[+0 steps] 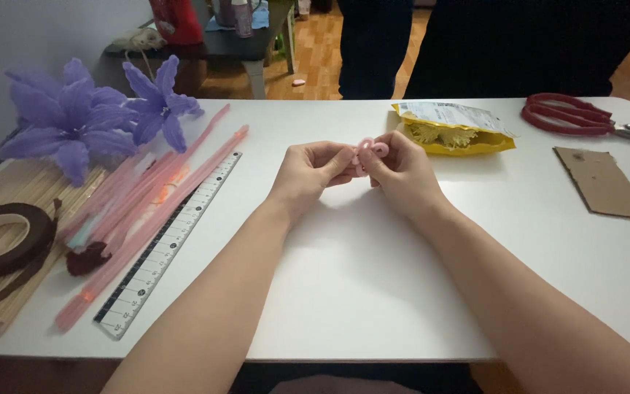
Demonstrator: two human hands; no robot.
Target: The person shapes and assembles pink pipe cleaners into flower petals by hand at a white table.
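At the centre of the smooth white table (344,292), left of the yellow packet: a short fuzzy pink pipe cleaner (368,151), bent into small loops, pinched between both hands. Left hand (310,175) grips its left end with thumb and fingertips; right hand (400,171) curls round its right end, fingers closed on it. The piece is held just above the table surface, between the two sets of fingertips.

Right of the hands, touching distance: a crinkled yellow plastic packet (455,128), flat, torn open, with a white printed label panel on top and pale yellow frilly pieces showing inside.

Further right of the packet: red-handled metal scissors (585,119), lying flat; below them a matt brown cardboard rectangle (602,182).

Far left of the packet: a bundle of long straight pink fuzzy stems (147,211), beside a clear plastic ruler (169,244) with black markings. Beyond these: two soft purple fabric flowers (96,117), a roll of dark brown tape (5,241), and a ribbed bamboo mat (9,197).
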